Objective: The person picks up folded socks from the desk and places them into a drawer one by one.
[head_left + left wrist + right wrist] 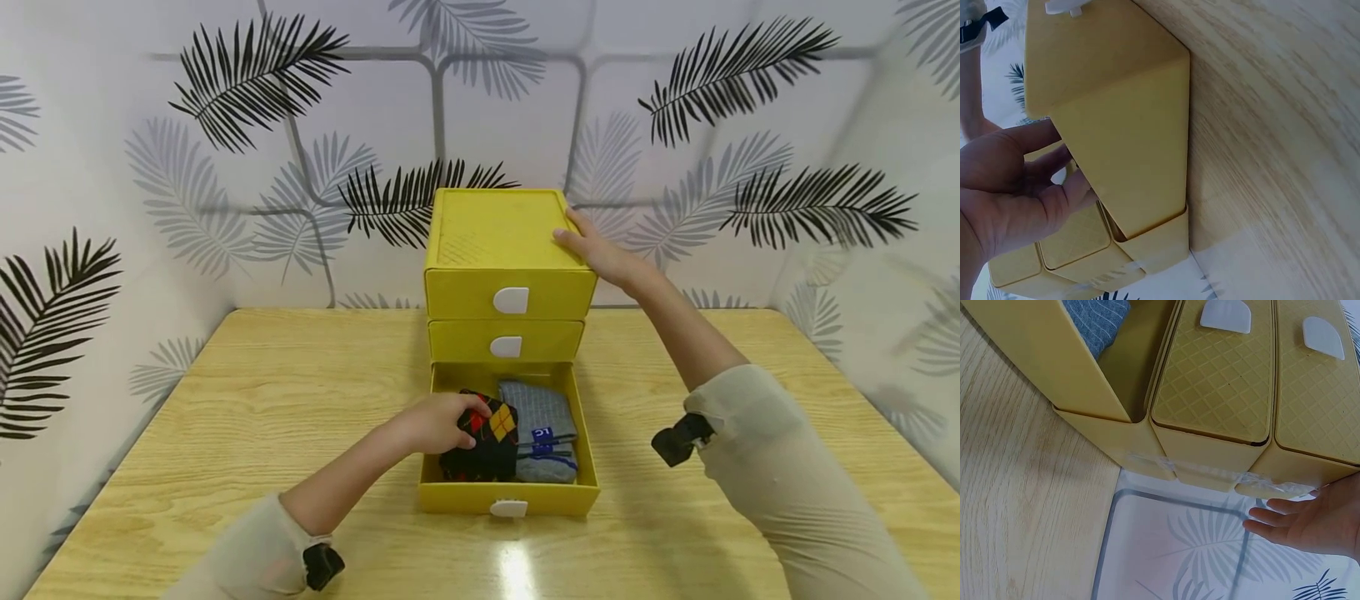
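A yellow three-drawer cabinet (510,296) stands on the table with its bottom drawer (442,498) pulled out. Inside that drawer, a folded black sock (487,454) with red and yellow argyle diamonds lies at the left, beside folded grey socks (536,408) with a blue label. My left hand (438,422) reaches over the drawer's left wall and grips the argyle sock between thumb and fingers. In the left wrist view, the drawer wall hides the fingertips of the left hand (1029,178). My right hand (600,250) rests on the cabinet's top right edge, its fingers (1272,519) extended along the side.
The upper two drawers are closed, each with a white tab handle (511,300). Wood-grain table (300,400) surrounds the cabinet. Behind it hangs a pale backdrop (510,125) with a leaf pattern.
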Available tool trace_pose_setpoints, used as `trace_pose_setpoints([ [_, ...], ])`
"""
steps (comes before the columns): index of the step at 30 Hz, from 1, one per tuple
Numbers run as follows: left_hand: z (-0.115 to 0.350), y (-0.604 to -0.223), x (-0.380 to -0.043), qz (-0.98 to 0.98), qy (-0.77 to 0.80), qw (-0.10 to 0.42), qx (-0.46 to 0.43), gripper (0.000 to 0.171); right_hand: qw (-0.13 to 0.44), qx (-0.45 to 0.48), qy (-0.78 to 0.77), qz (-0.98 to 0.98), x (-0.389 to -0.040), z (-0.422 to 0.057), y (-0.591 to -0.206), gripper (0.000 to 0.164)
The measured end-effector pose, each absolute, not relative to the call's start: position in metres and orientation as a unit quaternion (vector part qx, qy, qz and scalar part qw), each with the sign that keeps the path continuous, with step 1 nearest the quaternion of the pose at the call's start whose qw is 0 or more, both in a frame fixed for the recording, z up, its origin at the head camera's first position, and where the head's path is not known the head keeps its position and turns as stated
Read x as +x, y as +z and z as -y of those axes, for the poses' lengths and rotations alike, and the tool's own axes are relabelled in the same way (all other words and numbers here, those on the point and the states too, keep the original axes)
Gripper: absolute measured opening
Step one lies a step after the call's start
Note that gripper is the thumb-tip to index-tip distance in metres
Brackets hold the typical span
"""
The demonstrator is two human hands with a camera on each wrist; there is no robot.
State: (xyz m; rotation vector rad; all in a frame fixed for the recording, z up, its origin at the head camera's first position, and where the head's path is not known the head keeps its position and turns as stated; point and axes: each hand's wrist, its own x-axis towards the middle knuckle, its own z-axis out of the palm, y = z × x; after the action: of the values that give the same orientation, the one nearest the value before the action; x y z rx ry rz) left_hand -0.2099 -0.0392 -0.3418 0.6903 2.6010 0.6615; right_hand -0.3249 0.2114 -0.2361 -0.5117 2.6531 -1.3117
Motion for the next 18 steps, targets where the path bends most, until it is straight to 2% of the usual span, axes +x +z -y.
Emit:
trace_pose_setpoints([
  [6,0.041,-0.341,-0.205,-0.924,0.247,0.172,0.234,0.038,0.069,-0.169,-0.436,-0.881,-0.325,-0.211,-0.236,0.066],
  [13,0.049,-0.317,-0.196,-0.935,0.267,0.126,0.195,0.043,0.068,-0.174,-0.443,-0.877,-0.324,-0.211,-0.235,0.065],
  [18,0.054,-0.308,-0.182,-0.912,0.339,0.112,0.203,0.035,0.066,-0.175,-0.442,-0.877,-0.326,-0.211,-0.237,0.065],
])
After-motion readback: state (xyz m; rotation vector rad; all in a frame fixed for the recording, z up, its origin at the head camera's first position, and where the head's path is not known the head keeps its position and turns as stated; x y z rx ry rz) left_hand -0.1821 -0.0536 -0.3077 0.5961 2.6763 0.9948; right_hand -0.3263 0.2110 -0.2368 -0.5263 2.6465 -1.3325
